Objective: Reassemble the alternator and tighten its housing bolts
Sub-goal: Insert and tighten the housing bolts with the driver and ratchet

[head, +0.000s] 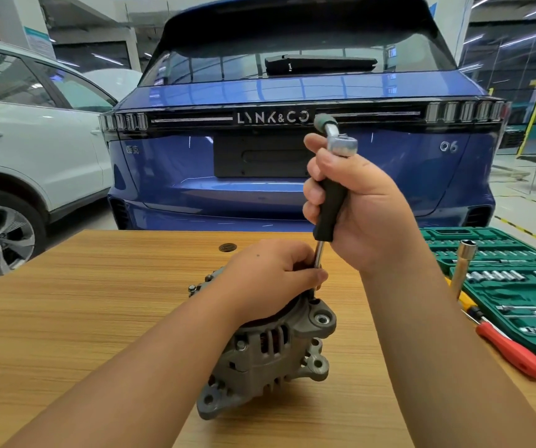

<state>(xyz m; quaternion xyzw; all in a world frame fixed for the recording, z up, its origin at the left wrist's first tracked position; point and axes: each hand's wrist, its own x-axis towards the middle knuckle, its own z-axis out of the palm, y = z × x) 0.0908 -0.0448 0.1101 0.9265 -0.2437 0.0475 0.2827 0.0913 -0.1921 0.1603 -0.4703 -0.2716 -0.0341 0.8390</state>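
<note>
Both hands are busy: alternator [269,354] is pinned on the bench [82,318] by the left [269,279], ratchet [331,195] gripped upright by the right [360,205]. Bolt tightening looks underway; socket seating should be checked next.

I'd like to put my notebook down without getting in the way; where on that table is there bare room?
The wooden table is bare left of the grey metal alternator, out to its left edge. The right side is crowded: the green socket-set case and red-handled screwdriver lie there, and both hands work at the middle.
</note>
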